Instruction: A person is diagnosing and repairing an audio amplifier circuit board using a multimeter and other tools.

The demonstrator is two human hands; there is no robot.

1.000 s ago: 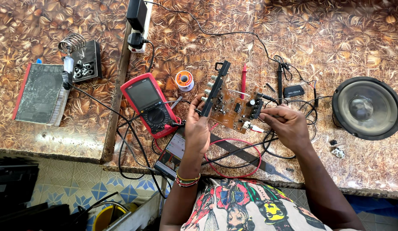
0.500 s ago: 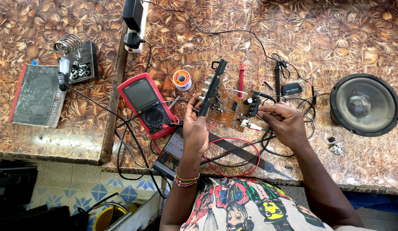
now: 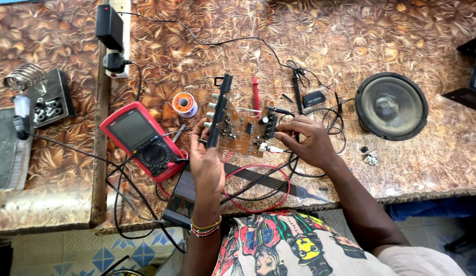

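Clearly, one brown circuit board (image 3: 241, 132) is in the middle of the patterned worktop (image 3: 401, 30), and both hands are on it; the left hand (image 3: 206, 162) is closed on the black strip with sockets at the board's left edge, thumb and fingers pinching it, while the right hand (image 3: 307, 140) has its fingers bent and closed on the right edge of the board, next to a small white connector; the board seems a little raised from the table, but I cannot tell it for sure. Two test probes lie just behind the board, one red probe (image 3: 256, 93) and one black probe (image 3: 297, 91), each with its own wire. One red multimeter (image 3: 142, 139) lies to the left of the left hand, near but not touching it; one small spool of solder (image 3: 184, 104) stands between the multimeter and the board. One round black speaker (image 3: 392, 105) lies on the right, well apart from the hands. One soldering iron stand (image 3: 41, 94) with a coil is on the far left; one white power strip (image 3: 117, 38) with two black plugs in it is at the top. One phone (image 3: 180, 197) lies under the left wrist, at the table edge; red and black wires loop below the board.
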